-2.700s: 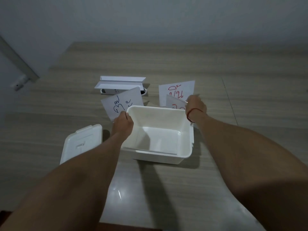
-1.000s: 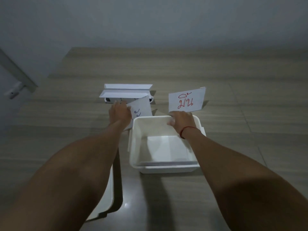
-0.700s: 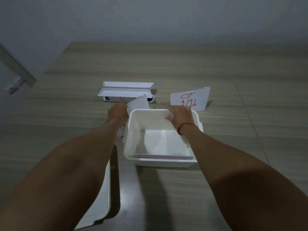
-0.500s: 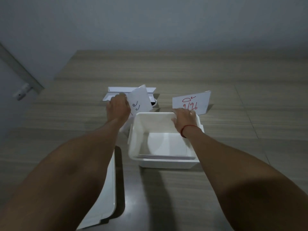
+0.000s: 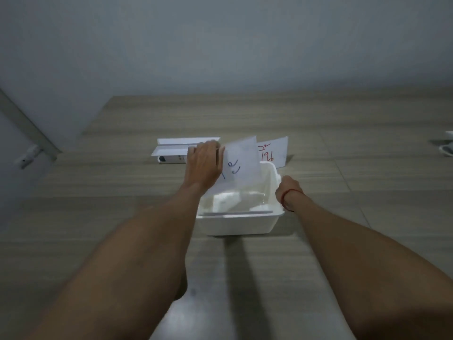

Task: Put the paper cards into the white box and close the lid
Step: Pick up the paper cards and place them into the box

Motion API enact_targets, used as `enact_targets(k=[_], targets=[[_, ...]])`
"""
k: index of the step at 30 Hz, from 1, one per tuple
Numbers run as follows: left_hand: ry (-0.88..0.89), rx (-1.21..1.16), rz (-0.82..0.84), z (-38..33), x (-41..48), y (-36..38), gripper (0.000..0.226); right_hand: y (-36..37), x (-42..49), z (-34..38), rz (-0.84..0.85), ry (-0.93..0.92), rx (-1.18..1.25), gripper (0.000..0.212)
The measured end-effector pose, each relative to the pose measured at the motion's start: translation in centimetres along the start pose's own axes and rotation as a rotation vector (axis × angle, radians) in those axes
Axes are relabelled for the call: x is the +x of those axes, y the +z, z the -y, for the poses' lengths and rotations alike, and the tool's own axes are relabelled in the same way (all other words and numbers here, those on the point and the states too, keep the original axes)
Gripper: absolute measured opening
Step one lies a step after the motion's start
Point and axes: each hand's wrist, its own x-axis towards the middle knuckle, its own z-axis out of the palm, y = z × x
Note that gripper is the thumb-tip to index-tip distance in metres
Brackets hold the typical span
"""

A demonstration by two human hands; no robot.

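Progress: roughly midway by my read, one card going in, at least one more out, lid not on.
Left hand (image 5: 204, 163): fingers closed on the left edge of a blue-inked card (image 5: 241, 160), holding it upright and tilted over the far-left part of the open box.
Blue-inked card: lower edge at or just below the far rim, not lying down yet; not released.
Right hand (image 5: 288, 186): curled against the right rim of the white box (image 5: 235, 223), seems to steady it; cannot tell whether the fingers really clamp the rim or only rest there.
White box: open, sits on the bench (image 5: 343, 192) in the middle of the scene, between both forearms.
Box contents: pale flat shapes on the bottom, likely cards already in; blurred, cannot count them.
Red-inked card (image 5: 273, 152): stands propped just beyond the far-right corner of the box, outside it, untouched.
Lid: not in view, the box has no cover on it.
White stand (image 5: 185, 149): long folded white piece far-left of the box, behind the left hand; empty of cards as far as I can see.
Left to do: drop the blue-inked card, fetch the red-inked card, find the lid, press it on.
Risk: held card is thin and could catch on the rim if lowered at this tilt.
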Motion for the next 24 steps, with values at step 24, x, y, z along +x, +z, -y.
enact_targets(k=[24], targets=[[-0.730,-0.099,0.241,6.7,-4.8,3.2,0.053,3.1,3.1,3.9,-0.083,-0.083,0.013,0.028]])
